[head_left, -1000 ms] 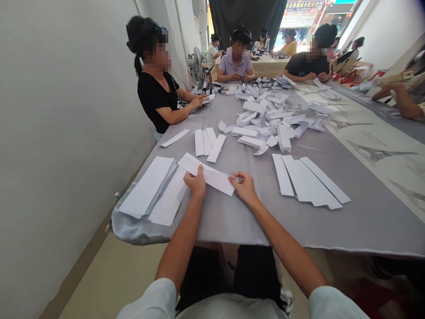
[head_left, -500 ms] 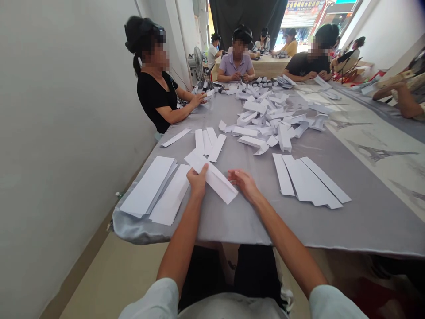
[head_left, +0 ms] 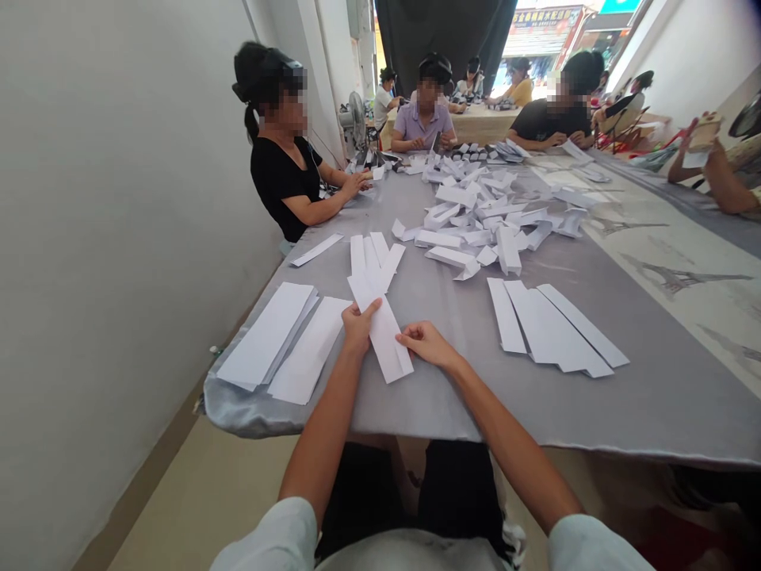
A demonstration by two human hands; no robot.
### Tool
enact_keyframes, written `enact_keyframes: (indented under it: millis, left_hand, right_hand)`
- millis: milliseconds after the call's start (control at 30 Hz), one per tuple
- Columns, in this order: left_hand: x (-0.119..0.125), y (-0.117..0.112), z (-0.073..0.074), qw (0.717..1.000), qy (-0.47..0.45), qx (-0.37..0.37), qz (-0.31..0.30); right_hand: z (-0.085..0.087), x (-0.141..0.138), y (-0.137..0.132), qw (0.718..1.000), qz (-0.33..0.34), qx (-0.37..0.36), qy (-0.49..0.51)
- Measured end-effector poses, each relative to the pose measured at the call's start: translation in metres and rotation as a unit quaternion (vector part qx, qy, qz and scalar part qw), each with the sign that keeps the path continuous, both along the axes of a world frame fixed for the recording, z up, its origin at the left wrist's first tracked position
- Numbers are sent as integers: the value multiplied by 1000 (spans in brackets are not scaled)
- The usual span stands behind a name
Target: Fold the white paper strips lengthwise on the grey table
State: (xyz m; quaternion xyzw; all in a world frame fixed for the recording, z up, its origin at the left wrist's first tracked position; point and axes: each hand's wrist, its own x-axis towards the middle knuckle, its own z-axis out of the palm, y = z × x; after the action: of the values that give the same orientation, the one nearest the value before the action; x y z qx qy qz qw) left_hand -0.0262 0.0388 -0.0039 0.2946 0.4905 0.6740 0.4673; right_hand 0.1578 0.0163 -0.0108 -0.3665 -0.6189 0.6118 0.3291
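Between my hands is a long white folded paper strip (head_left: 385, 341), held tilted above the near edge of the table. My left hand (head_left: 360, 323) grips its left edge, thumb on top. My right hand (head_left: 429, 342) pinches the right edge near the lower end, fingers closed. Beyond the strip's far end lie several narrow white paper strips (head_left: 369, 252). Left of my left hand are a white sheet (head_left: 309, 349) and a stack of white paper sheets (head_left: 267, 333). To the right of my right hand, flat folded papers (head_left: 552, 329) overlap in a fan.
A large heap of folded white paper pieces (head_left: 476, 210) covers the table's middle. The grey tablecloth (head_left: 452, 404) hangs over the near edge. A person in black (head_left: 285, 182) sits at the left side, and others sit further back. A wall (head_left: 119, 238) runs along the left.
The paper strip has turned closer to upright in view, its near end swinging toward me. My right hand has moved in from beside it and closed on its right edge.
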Motion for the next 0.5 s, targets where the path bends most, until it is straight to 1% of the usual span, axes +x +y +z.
enact_keyframes:
  millis: [133, 200, 367, 500]
  left_hand:
    - [-7, 5, -1, 996, -34, 0, 89]
    - [-9, 6, 0, 992, -38, -1, 118]
    - [-9, 7, 1, 992, -33, 4, 119]
    - [-12, 7, 1, 991, -35, 2, 132]
  right_hand:
    - [0, 5, -2, 997, 63, -6, -38]
    - [0, 7, -2, 996, 78, -2, -49]
    - [5, 9, -2, 993, 101, -16, -53]
    - [10, 10, -4, 988, 130, -10, -85]
